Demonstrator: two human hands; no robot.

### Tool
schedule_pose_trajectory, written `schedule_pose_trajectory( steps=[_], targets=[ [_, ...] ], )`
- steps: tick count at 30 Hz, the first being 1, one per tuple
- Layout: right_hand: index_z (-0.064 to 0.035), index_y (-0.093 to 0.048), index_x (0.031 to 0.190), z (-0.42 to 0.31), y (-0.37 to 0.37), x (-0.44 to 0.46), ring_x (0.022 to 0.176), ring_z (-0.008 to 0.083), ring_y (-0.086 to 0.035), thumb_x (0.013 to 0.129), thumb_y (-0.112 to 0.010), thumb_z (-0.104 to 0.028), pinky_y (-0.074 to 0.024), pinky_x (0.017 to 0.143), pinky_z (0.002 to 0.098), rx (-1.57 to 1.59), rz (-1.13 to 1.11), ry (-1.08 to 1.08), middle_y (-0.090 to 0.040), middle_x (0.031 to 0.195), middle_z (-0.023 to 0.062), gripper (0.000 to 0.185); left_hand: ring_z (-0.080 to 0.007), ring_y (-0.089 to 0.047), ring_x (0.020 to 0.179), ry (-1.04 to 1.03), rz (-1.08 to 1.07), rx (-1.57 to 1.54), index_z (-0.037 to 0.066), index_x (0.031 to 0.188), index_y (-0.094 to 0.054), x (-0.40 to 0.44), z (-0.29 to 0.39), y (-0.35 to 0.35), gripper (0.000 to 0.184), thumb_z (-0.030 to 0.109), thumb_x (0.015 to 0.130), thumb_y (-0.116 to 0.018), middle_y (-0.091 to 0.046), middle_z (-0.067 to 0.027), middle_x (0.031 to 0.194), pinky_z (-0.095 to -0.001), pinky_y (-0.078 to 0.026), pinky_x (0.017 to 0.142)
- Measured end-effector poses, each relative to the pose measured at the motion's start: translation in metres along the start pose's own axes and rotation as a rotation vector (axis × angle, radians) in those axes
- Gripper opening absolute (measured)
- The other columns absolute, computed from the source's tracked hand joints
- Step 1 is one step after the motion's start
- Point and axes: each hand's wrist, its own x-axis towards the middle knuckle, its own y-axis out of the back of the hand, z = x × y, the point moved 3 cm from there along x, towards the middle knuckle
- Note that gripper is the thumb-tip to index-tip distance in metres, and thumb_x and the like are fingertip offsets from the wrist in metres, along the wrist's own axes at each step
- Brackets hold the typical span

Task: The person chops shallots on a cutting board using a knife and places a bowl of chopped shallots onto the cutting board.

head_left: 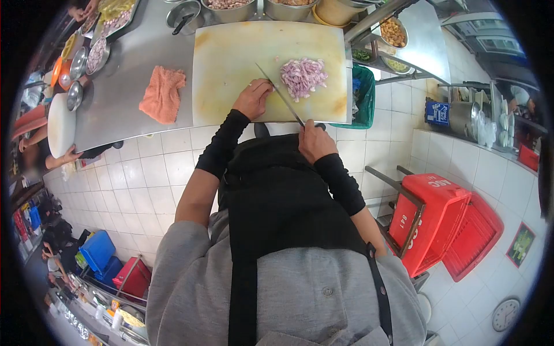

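Observation:
My right hand (316, 143) is wrapped round the handle of a kitchen knife (281, 97) at the front edge of the cutting board (231, 52). The blade slants up and left across the board. Beside the blade, on its left, my left hand (253, 99) rests on the board with its fingers curled in. Whatever lies under those fingertips is hidden. To the right of the blade sits a heap of sliced pinkish-purple shallots (303, 78). A small loose bit or two lies apart from the heap.
An orange cloth (163, 94) lies on the steel counter (124, 75) to the left. Metal bowls of chopped food (231, 4) line the back. A green lined bin (365, 104) stands right of the board; red crates (430, 219) are behind on the right. Another person's hand (70, 155) touches a white round board.

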Motion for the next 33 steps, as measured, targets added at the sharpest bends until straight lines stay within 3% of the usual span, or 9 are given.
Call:
schedule_pose_trajectory(
  steps=[4,9,12,18,25,33],
  targets=[
    [0.0009,-0.050,0.100,0.016,-0.026,0.016,0.072,0.0506,-0.067,0.104,-0.051,-0.027,-0.0543,0.066,0.0592,0.000,0.022,0.051,-0.066,0.076,0.0301,0.028,-0.0352,-0.063,0.102,-0.016,-0.019,0.017,0.004,0.103,-0.062,-0.001,-0.002,-0.002,0.019,-0.003,0.086,-0.065,-0.065,-0.0138,0.108,-0.0418,-0.054,0.088],
    [0.0031,-0.052,0.099,0.000,-0.006,0.005,0.075,0.0493,-0.069,0.103,-0.051,-0.025,-0.0566,0.068,0.0567,0.019,-0.028,-0.002,-0.067,0.079,0.0308,0.028,-0.0355,-0.062,0.104,0.012,-0.011,0.019,0.003,0.103,-0.062,-0.003,-0.004,-0.002,0.018,-0.003,0.087,-0.064,-0.065,-0.0139,0.110,-0.0420,-0.054,0.090],
    [0.0043,-0.053,0.099,0.015,-0.041,0.026,0.075,0.0512,-0.067,0.103,-0.053,-0.025,-0.0550,0.069,0.0583,0.050,0.063,0.097,-0.066,0.079,0.0310,0.029,-0.0359,-0.062,0.105,0.005,-0.034,0.018,0.003,0.104,-0.062,-0.001,0.000,-0.004,0.017,-0.002,0.088,-0.064,-0.064,-0.0140,0.111,-0.0423,-0.053,0.091],
    [0.0036,-0.053,0.097,0.029,-0.030,0.028,0.075,0.0532,-0.065,0.102,-0.057,-0.025,-0.0520,0.070,0.0595,0.158,0.186,0.101,-0.066,0.080,0.0317,0.029,-0.0371,-0.062,0.107,-0.047,-0.071,0.065,0.004,0.110,-0.063,0.013,0.007,-0.007,0.020,0.000,0.090,-0.064,-0.064,-0.0156,0.114,-0.0425,-0.053,0.093],
    [0.0012,-0.050,0.096,0.019,-0.031,0.019,0.075,0.0514,-0.067,0.103,-0.053,-0.025,-0.0548,0.069,0.0586,0.058,0.079,-0.034,-0.068,0.080,0.0313,0.028,-0.0342,-0.062,0.106,0.081,-0.074,-0.069,0.005,0.109,-0.064,0.013,0.007,0.000,0.019,0.002,0.090,-0.065,-0.064,-0.0124,0.112,-0.0416,-0.053,0.091],
    [0.0009,-0.049,0.096,0.000,0.001,0.007,0.073,0.0493,-0.069,0.103,-0.052,-0.024,-0.0561,0.066,0.0574,-0.025,0.041,0.003,-0.069,0.078,0.0307,0.026,-0.0337,-0.065,0.104,-0.095,-0.120,0.032,0.005,0.107,-0.065,0.008,-0.011,-0.003,0.019,0.002,0.088,-0.067,-0.066,-0.0118,0.112,-0.0416,-0.055,0.090]
  ],
)
